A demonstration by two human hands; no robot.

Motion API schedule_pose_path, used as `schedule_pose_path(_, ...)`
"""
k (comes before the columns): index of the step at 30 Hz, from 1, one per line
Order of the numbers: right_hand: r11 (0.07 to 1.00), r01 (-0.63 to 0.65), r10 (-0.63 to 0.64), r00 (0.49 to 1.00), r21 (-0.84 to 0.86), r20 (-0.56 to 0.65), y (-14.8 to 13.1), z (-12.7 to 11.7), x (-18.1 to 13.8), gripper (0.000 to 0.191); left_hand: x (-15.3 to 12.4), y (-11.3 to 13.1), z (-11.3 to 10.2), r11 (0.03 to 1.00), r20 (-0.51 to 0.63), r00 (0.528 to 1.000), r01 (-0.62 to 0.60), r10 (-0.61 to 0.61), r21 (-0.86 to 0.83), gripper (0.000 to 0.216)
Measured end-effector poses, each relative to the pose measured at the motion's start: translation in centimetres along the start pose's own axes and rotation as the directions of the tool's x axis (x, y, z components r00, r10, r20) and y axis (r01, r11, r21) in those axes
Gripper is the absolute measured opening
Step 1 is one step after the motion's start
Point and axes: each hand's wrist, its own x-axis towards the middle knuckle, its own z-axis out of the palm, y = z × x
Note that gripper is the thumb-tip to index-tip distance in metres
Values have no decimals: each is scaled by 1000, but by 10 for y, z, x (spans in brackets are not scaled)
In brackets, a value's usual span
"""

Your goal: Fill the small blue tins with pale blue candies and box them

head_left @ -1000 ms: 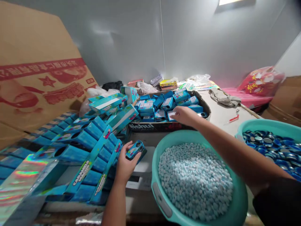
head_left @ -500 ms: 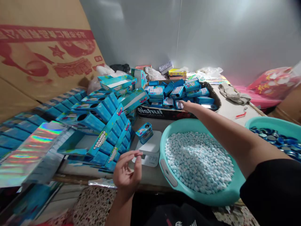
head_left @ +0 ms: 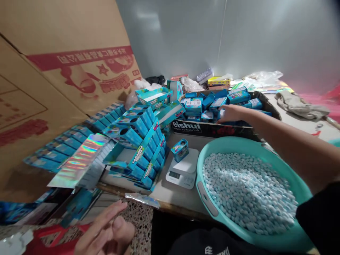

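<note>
My right hand (head_left: 233,114) is over the black carton (head_left: 212,131) of small blue candy tins (head_left: 193,105). Its thumb and fingers close around a blue tin (head_left: 222,112) with a pale label, mostly hidden by the hand. Low at the left, my left hand (head_left: 106,232) hangs off the table edge with fingers stretched and nothing in it. One blue tin (head_left: 180,150) with an opening on top stands on a white digital scale (head_left: 183,173). Right of the scale, a turquoise basin (head_left: 209,202) holds many small pale-blue and white candies (head_left: 247,191).
Display trays (head_left: 143,152) filled with blue tins are stacked left of the scale. A shiny holographic sheet (head_left: 82,161) leans there, before a tall cardboard box (head_left: 79,71). A grey cloth (head_left: 300,106) lies at the right. Beneath the left hand is a red item (head_left: 53,237).
My left hand has moved from beside the scale down and left, past the table edge. My right hand stays at the carton, its fingers now around a tin. The view has turned left.
</note>
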Motion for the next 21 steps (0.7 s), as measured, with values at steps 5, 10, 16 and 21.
schedule_pose_path(5, 957, 283, -235, 885, 66, -402, -35, -32, -105, 93, 16, 48, 72, 931, -95, 990, 67, -108, -358, 16)
schedule_pose_path(10, 762, 645, -614, 690, -59, -384, -94, -6, -204, 103, 46, 128, 170, 212, 752, 651, 753, -103, -622, 68)
schedule_pose_path(16, 904, 428, -343, 730, 4, -592, -94, 40, -248, 72, 71, 159, 248, 66, 787, 589, 806, -186, -588, 41)
schedule_pose_path(21, 816, 560, -564, 826, 146, -12, -79, 95, -267, 60, 64, 147, 273, 273, 755, 594, 802, -276, -531, 35)
